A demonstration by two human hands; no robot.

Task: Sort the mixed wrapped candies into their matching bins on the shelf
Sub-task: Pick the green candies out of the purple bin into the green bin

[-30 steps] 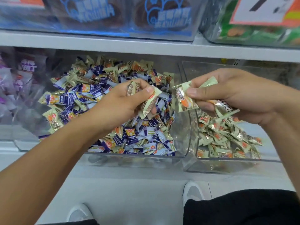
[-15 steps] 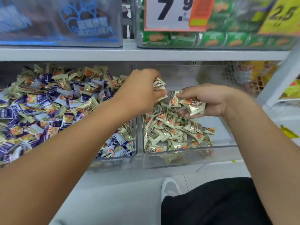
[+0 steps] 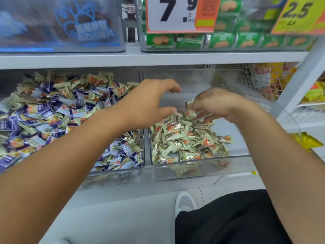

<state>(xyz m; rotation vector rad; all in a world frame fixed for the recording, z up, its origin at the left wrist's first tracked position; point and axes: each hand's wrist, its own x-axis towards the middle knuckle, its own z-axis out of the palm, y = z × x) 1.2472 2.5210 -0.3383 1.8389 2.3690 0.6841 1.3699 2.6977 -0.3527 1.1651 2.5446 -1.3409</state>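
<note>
- The shelf (image 3: 158,59) carries two clear bins side by side; its upper board sits low over them, so I judge my room is in from the front and down, not from above.
- The left bin (image 3: 112,176) is heaped with mixed candies (image 3: 52,111), purple-and-white wrappers tangled among pale green ones, piled up to its back edge. The heap looks loose and likely to slide if I dig.
- The right bin (image 3: 202,170) holds only pale green candies (image 3: 184,138), gathered toward its front left corner; its right side and back are bare, good open room for dropping.
- My left hand (image 3: 149,104) hangs over the wall between the bins, fingers spread and relaxed, holding nothing that I can see.
- My right hand (image 3: 216,106) is above the green pile, fingertips pinching one green candy (image 3: 190,104); it may hold more beneath, hidden from me.
- Each piece should be light, crinkly and slick; I judge the flat crimped wrapper ends the surest place to pinch.
</note>
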